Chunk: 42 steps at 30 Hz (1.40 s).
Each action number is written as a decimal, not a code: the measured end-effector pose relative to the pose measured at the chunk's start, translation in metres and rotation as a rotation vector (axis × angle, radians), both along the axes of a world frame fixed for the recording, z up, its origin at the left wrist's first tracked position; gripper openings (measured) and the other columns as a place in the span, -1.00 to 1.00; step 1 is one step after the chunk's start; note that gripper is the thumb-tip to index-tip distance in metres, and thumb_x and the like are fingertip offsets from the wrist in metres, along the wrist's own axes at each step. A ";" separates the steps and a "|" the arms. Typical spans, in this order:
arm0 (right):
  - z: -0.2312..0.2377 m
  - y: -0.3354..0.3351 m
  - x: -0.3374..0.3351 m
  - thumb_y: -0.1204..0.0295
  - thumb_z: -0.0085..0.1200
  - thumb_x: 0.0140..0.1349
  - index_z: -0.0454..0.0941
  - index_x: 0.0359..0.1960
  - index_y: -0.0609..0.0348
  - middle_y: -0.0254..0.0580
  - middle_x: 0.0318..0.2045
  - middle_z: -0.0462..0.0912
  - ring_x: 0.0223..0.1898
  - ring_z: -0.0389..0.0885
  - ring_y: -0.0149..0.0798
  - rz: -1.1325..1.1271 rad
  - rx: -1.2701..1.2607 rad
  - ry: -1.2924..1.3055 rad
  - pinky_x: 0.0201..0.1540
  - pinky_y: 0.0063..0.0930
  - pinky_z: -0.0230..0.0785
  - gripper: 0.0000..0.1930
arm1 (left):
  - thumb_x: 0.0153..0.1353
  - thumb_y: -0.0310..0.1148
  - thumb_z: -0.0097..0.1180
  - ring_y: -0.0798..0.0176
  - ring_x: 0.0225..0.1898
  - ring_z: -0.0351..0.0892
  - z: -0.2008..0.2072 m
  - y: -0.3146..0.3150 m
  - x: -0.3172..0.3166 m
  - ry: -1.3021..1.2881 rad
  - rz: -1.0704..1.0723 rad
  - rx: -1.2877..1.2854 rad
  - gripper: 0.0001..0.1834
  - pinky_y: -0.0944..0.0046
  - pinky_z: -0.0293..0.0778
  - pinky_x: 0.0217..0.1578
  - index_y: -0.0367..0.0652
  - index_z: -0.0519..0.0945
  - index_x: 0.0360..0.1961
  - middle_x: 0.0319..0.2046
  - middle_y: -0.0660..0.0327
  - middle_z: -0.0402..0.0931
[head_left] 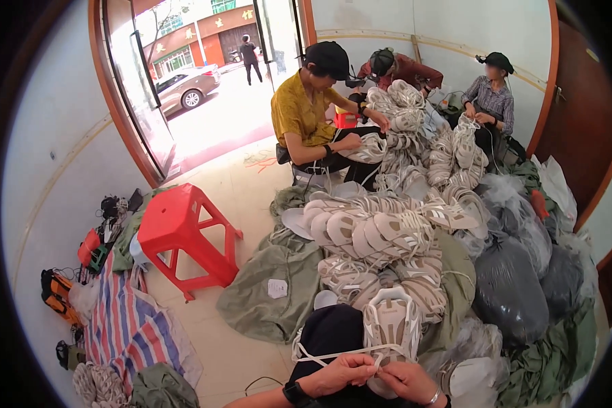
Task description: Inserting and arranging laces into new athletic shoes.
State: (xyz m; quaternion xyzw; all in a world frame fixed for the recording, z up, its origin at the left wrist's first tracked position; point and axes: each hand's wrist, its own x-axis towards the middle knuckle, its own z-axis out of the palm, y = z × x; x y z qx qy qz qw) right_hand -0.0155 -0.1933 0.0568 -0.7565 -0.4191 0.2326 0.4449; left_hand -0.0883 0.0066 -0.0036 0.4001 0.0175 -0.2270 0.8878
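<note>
A beige and white shoe upper (392, 325) lies on my lap, over dark trousers (328, 334). Its white shoelace (330, 355) stretches across the upper and loops out to the left. Close together at the near end of the upper, my left hand (343, 375) and my right hand (409, 382) both pinch the lace between the fingertips. A dark watch is on my left wrist and a bracelet on my right. Just beyond my knees, a big heap of similar laced uppers (360, 228) lies in overlapping rows.
A red plastic stool (183, 234) stands at left beside a green cloth sack (275, 289). Striped sheeting (126, 316) covers the left floor. Dark plastic bags (510, 289) crowd the right. Three seated co-workers, one in a yellow shirt (292, 109), handle uppers near the open door.
</note>
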 end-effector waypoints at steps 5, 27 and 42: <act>-0.003 -0.001 -0.002 0.40 -0.03 0.30 0.53 -0.32 0.27 0.03 -0.47 0.52 -0.44 0.50 0.03 -0.009 0.109 0.055 -0.36 -0.26 0.32 -0.82 | 0.35 -0.28 0.06 0.58 -0.55 0.24 0.013 -0.003 0.006 0.082 0.019 -0.059 -0.75 0.54 0.19 -0.49 -0.19 0.55 -0.05 -0.53 0.47 0.37; -0.009 -0.028 0.005 0.34 -0.05 0.33 0.54 -0.34 0.20 -0.11 -0.48 0.51 -0.44 0.52 -0.04 -0.039 0.056 0.073 -0.34 -0.34 0.37 -0.80 | 0.41 -0.34 -0.07 0.45 -0.59 0.32 0.018 0.021 0.004 0.029 0.440 0.098 -0.71 0.45 0.30 -0.50 -0.34 0.57 -0.07 -0.44 0.20 0.59; 0.005 -0.001 -0.004 0.40 0.12 0.21 0.54 -0.05 0.17 -0.14 -0.20 0.56 -0.18 0.55 -0.10 -0.232 0.192 0.051 -0.08 -0.33 0.40 -0.71 | 0.12 -0.42 0.20 -0.05 -0.58 0.50 0.055 -0.025 0.011 -0.574 0.150 1.045 -0.84 0.16 0.38 -0.56 -0.27 0.53 -0.52 -0.60 -0.01 0.47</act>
